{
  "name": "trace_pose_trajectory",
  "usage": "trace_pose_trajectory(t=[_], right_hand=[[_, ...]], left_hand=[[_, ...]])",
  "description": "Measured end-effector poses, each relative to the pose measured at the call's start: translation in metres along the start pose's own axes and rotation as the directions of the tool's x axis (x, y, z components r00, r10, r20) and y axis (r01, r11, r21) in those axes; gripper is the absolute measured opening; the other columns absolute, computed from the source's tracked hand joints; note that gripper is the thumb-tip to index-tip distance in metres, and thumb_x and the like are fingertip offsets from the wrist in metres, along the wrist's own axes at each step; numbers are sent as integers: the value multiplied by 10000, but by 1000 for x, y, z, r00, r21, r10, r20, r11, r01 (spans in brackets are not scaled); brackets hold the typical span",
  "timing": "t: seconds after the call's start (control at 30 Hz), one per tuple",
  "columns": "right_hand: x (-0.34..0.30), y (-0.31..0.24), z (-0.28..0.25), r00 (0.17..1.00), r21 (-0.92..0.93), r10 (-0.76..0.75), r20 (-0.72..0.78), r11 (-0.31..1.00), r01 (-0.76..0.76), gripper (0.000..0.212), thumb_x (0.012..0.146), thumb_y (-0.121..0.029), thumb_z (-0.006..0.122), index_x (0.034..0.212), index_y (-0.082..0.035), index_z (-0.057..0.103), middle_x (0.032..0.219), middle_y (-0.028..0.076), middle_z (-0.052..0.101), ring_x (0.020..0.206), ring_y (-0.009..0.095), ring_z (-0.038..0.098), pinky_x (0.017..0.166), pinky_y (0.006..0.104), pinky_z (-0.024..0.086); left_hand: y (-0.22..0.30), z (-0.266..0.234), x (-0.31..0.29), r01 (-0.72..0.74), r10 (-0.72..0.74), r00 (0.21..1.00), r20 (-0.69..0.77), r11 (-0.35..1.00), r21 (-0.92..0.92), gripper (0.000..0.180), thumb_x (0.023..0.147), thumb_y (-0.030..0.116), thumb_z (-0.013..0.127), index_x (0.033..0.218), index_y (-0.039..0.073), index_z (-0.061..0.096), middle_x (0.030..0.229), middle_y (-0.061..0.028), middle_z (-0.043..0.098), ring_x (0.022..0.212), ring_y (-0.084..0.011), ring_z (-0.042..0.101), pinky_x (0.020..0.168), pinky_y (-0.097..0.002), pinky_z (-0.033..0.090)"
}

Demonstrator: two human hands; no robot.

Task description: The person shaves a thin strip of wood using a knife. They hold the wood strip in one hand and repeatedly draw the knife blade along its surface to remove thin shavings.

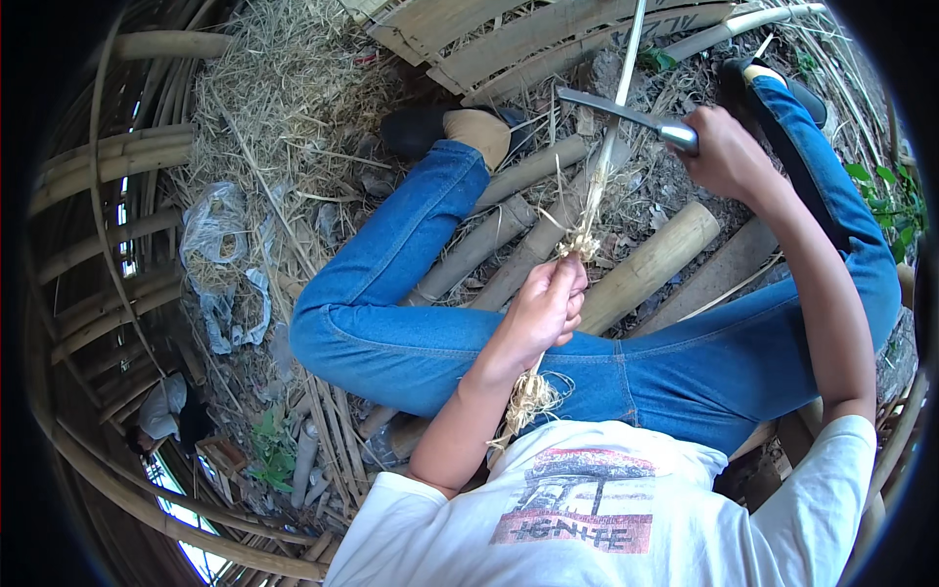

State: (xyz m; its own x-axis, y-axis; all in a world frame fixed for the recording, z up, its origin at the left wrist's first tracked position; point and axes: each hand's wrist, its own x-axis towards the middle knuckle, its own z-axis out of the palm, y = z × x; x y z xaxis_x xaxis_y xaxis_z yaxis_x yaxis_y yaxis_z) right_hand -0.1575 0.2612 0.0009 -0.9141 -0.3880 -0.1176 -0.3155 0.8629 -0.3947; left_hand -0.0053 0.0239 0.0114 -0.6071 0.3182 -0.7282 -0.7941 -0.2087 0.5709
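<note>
My left hand (551, 305) is closed around a long pale strip (600, 186), which looks like bamboo, in front of my lap. The strip runs up and away from me, past the top of the view. Curled shavings (582, 244) cling to it just above my fingers, and a larger tangle of shavings (533, 399) hangs below my hand near my shirt. My right hand (726, 154) grips the silver handle of a knife (611, 106). Its blade points left and crosses the strip well above my left hand; whether the edge touches it I cannot tell.
My bent legs (401, 333) spread to either side. Between them lie thick bamboo poles (650, 269). Dry straw (284, 108) and a crumpled clear plastic bag (215, 223) lie to the left. Wooden slats (528, 44) stand at the far side. Bamboo framework (108, 245) curves along the left.
</note>
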Motion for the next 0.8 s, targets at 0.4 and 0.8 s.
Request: trace_pose_trajectory(t=[0.4, 0.8], right_hand=[[6, -7, -8, 975, 98, 210, 72, 971, -216, 265, 812, -187, 630, 815, 76, 605, 728, 265, 607, 684, 374, 627, 657, 424, 478], [5, -13, -6, 982, 171, 156, 105, 970, -172, 161, 786, -113, 599, 887, 7, 636, 762, 213, 635, 707, 353, 637, 696, 412, 510]], left_hand=[[-1, 0, -1, 5, -5, 1000, 12, 1000, -23, 383, 989, 412, 316, 718, 144, 339, 517, 91, 234, 389, 0, 179, 338, -193, 122], [-3, -2, -1, 3, -2, 1000, 17, 1000, -21, 385, 986, 423, 321, 721, 144, 341, 519, 93, 233, 395, 1, 184, 343, -191, 118]])
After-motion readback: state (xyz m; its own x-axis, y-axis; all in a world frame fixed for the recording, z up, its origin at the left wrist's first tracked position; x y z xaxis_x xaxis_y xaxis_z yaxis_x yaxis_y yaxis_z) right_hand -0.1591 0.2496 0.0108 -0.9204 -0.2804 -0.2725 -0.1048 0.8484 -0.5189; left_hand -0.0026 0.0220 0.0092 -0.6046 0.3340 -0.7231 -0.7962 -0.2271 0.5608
